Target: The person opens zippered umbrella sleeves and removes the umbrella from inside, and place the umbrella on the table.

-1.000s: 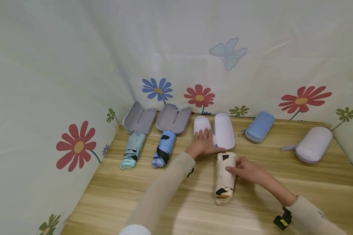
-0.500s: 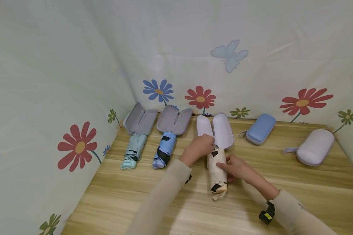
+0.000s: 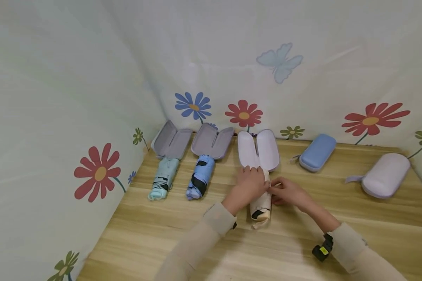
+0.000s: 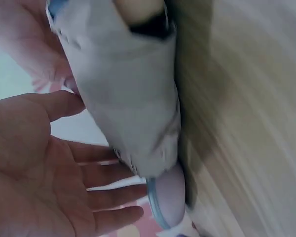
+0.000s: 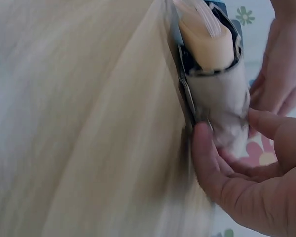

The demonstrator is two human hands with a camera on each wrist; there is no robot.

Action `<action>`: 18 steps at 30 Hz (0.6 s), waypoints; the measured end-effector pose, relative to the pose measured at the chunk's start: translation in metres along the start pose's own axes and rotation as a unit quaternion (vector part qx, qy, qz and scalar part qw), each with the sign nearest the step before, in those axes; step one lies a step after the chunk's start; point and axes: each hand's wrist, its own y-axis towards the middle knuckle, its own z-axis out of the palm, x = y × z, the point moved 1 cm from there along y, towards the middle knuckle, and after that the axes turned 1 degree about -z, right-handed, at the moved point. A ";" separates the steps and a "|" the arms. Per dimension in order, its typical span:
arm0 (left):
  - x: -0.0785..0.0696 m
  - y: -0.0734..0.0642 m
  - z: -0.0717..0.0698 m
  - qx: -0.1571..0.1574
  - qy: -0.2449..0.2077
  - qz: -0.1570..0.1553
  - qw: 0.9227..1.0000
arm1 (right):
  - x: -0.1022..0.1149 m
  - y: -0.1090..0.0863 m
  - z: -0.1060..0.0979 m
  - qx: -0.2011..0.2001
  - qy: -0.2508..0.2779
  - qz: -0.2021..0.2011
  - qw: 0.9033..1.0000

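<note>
A beige folded umbrella [image 3: 261, 205] lies on the table, its upper end up against an open pale lilac case [image 3: 268, 150]. My left hand [image 3: 249, 188] lies over its upper part in the head view. Seen from the left wrist, that hand's fingers are fairly straight, with thumb and fingertips touching the cloth. My right hand [image 3: 290, 193] grips the umbrella's right side between thumb and fingers, clearest in the right wrist view. A cream handle [image 5: 207, 42] with a pale strap sticks out at the near end. The left hand hides the umbrella's upper part in the head view.
To the left, a mint folded umbrella [image 3: 164, 177] and a blue folded umbrella [image 3: 201, 176] lie before two open grey cases [image 3: 179, 142]. A closed blue case [image 3: 317, 152] and a closed white case [image 3: 386, 175] sit to the right. A flower-printed curtain [image 3: 211, 58] stands behind.
The umbrella has shifted left and up toward the open case. My left hand has moved off the case onto the umbrella, and my right hand has followed along its side.
</note>
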 end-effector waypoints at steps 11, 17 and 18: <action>-0.025 0.003 0.008 0.064 0.044 -0.003 0.997 | 0.000 -0.017 -0.044 -0.041 -0.132 -0.045 0.989; -0.009 0.011 0.011 0.071 0.012 -0.001 0.997 | 0.006 -0.025 -0.058 -0.051 -0.150 -0.052 0.986; -0.005 0.011 0.012 0.070 0.002 -0.003 0.998 | 0.006 -0.026 -0.059 -0.050 -0.147 -0.052 0.987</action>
